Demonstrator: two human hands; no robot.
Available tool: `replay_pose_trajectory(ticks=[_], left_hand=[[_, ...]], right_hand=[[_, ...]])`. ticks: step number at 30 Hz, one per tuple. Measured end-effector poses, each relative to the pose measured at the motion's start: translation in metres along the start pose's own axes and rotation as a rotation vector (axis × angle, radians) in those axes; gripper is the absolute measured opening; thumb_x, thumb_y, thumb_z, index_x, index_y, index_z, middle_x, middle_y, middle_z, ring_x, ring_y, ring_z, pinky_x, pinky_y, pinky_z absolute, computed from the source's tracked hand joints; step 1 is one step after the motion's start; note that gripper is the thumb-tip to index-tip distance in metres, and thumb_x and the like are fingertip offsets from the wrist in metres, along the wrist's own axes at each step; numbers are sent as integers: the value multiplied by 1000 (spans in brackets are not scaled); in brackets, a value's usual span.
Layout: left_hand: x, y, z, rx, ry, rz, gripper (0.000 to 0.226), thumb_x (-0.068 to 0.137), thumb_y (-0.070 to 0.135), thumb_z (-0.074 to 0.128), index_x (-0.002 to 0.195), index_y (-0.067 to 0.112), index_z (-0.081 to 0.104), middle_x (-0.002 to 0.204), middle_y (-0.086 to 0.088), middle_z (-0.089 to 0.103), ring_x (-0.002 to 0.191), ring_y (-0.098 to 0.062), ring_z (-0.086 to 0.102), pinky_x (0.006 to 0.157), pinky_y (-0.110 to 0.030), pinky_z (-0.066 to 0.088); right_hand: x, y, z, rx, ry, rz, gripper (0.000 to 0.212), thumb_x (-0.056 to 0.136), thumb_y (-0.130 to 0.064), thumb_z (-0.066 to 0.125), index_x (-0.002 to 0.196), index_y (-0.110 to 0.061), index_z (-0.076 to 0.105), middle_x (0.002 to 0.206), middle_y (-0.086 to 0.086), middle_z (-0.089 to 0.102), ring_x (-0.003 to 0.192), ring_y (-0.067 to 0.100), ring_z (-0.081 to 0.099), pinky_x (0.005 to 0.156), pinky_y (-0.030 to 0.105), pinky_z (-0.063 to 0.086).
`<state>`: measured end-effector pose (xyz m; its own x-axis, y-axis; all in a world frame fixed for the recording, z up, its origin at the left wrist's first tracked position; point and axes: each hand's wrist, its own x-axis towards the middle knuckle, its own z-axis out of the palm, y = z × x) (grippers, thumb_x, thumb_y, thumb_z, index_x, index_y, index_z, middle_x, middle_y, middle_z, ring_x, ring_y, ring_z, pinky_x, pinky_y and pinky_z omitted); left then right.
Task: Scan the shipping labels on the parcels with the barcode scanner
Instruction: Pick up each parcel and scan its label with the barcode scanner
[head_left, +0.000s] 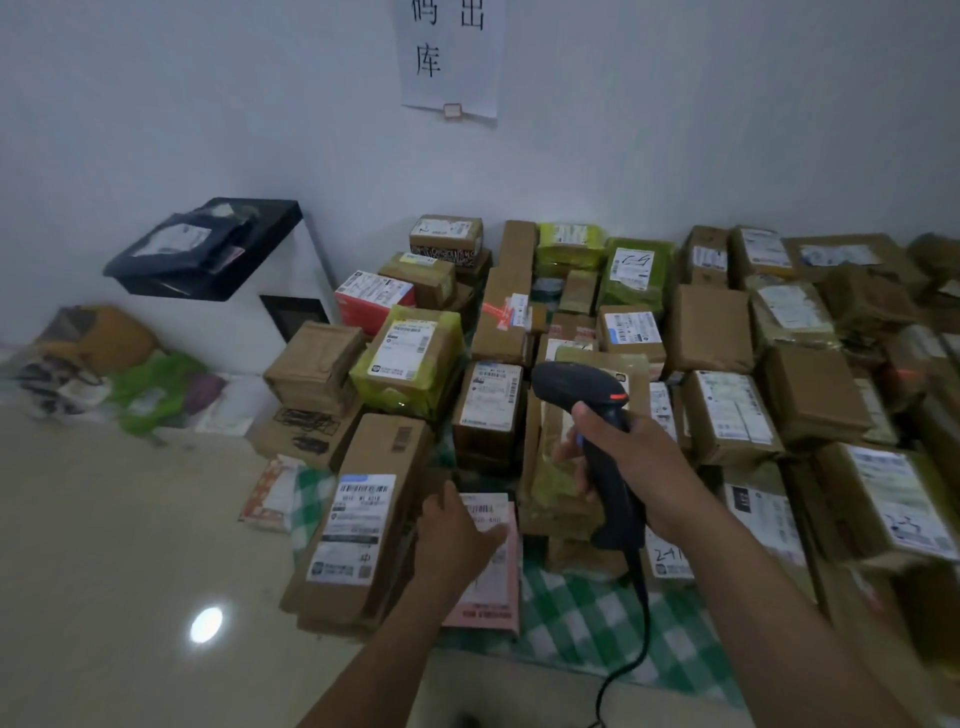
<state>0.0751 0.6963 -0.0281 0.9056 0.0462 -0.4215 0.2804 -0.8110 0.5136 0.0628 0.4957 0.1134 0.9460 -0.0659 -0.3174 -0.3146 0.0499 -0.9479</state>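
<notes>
Black handheld barcode scanner (605, 467) is up above the pile, and my right hand (644, 467) is wrapped tight round its grip, thumb lying across the top of the handle just under the orange strip on the head. Its nose aims forward and down at the parcels in the middle of the heap, and just past it sits a brown packet wrapped in clear tape (556, 467). A black cable (641, 623) drops from the butt of the handle and runs off the bottom edge.

My left hand (457, 535) is down on a flat pink parcel (488, 613), fingers stretched out and relaxed across its white shipping label (485, 512), thumb lifted on the far side; nothing is gripped there. That pink parcel lies on a green-and-white checked cloth (587, 623), right beside a tall brown cardboard box (384, 447) with its own long white label facing up.

Beyond them, brown cartons crowd the floor all the way to the white wall, most with white labels showing. Among them I can pick out a parcel wrapped in yellow-green plastic (410, 358) and a red carton (371, 304) behind it. Off to the left stands a white cabinet (228, 322) with a black tray (208, 249) of dark bags on top. A white paper sign with black characters (449, 52) hangs on the wall. The glossy beige floor (104, 545) catches one bright lamp reflection.
</notes>
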Motion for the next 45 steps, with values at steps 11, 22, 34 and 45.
replay_pose_trajectory(ticks=[11, 22, 34, 45], left_hand=[[-38, -7, 17, -84, 125, -91, 129, 69, 62, 74, 155, 16, -12, 142, -18, 30, 121, -32, 46, 93, -42, 48], [-70, 11, -53, -868, 279, -88, 70, 68, 49, 84, 123, 22, 51, 104, -2, 69, 84, -18, 73, 60, -32, 61], [-69, -23, -100, -1076, 62, 162, 78, 83, -3, 71, 134, 48, 43, 106, 0, 75, 90, -24, 74, 65, -32, 60], [-45, -46, -119, -931, 445, 31, 62, 79, 9, 78, 129, 31, 47, 119, -1, 66, 96, -23, 70, 75, -42, 62]], right_hand=[[-29, 40, 9, -132, -162, 13, 26, 91, -33, 70, 88, -8, 66, 73, 13, 74, 48, 21, 64, 46, 28, 53], [-28, 42, 45, -256, -185, -141, 9, 91, -35, 68, 85, -28, 66, 71, -19, 73, 64, -4, 68, 52, 6, 45], [-15, 37, 64, 25, -98, -53, 35, 78, -47, 68, 100, -21, 66, 76, -14, 75, 64, 5, 72, 50, 14, 51], [-10, 17, 56, -159, -275, -154, 53, 72, -60, 65, 92, -11, 66, 76, 12, 74, 46, 20, 62, 47, 27, 51]])
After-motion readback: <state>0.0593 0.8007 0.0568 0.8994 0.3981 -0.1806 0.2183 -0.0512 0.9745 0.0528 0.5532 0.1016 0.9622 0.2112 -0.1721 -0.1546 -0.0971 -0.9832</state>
